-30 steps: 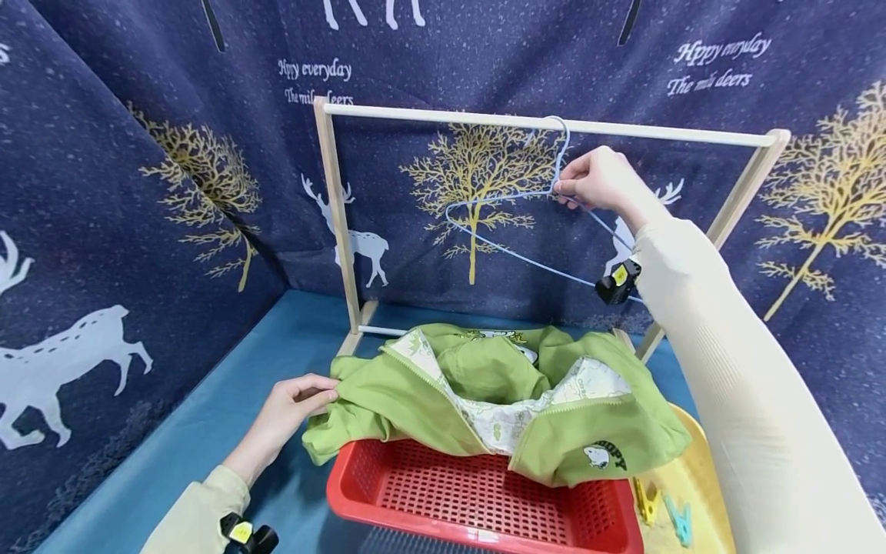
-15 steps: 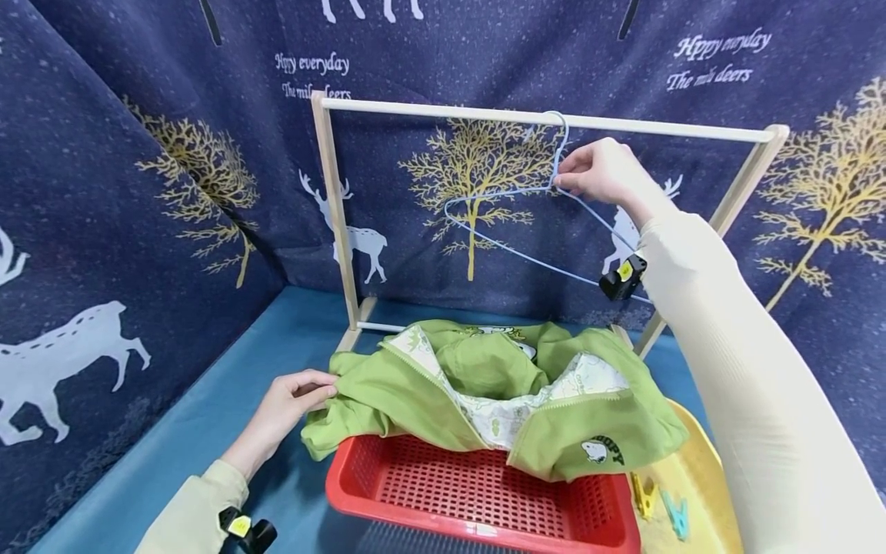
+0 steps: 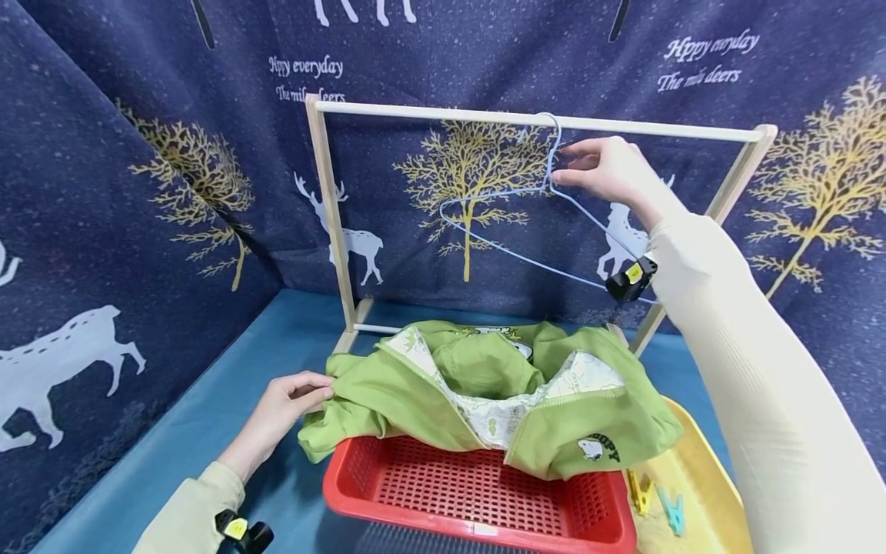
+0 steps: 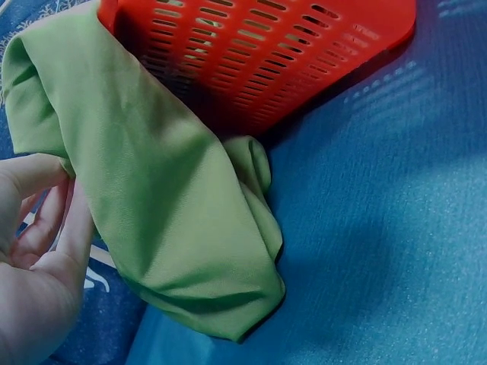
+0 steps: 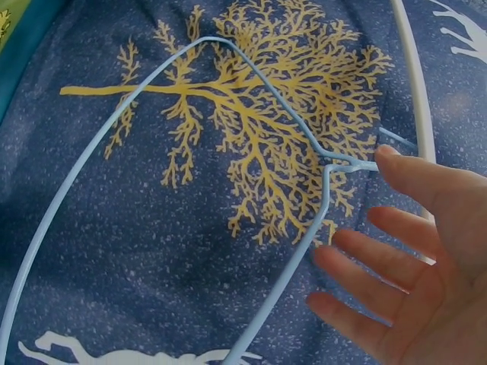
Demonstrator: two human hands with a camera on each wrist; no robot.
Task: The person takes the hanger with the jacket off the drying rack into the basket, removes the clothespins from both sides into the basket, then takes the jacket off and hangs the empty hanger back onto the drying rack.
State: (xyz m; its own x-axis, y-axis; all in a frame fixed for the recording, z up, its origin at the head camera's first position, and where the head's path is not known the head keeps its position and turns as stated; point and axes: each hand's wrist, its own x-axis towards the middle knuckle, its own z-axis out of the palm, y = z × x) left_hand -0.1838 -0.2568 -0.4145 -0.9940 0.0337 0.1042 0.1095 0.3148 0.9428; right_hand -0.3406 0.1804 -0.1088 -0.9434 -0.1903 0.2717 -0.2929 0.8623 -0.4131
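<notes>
A light blue wire hanger [image 3: 508, 251] [image 5: 278, 283] hangs by its hook from the top bar of a wooden rack. Close to its neck is my right hand [image 3: 609, 171] [image 5: 415, 262], thumb and fingers spread apart; the thumb tip is at the neck, and whether it touches cannot be told. A green zip jacket [image 3: 408, 398] [image 4: 152, 190] with a white printed lining lies spread over the back of a red basket [image 3: 477, 523] [image 4: 335, 46]. Between thumb and fingers, my left hand [image 3: 287, 400] [image 4: 46, 243] pinches the jacket's cloth at the left.
The wooden rack [image 3: 331, 208] stands behind the jacket on a blue tabletop [image 3: 208, 431]. A yellow tray [image 3: 699, 462], right of the basket, holds a yellow clothespin [image 3: 641, 494] and a turquoise clothespin [image 3: 671, 512]. A dark patterned curtain [image 3: 415, 46] hangs behind.
My right hand has loosened its pinch on the hanger's neck, and its fingers have spread. The hanger stays on the bar. My left hand keeps its hold on the jacket.
</notes>
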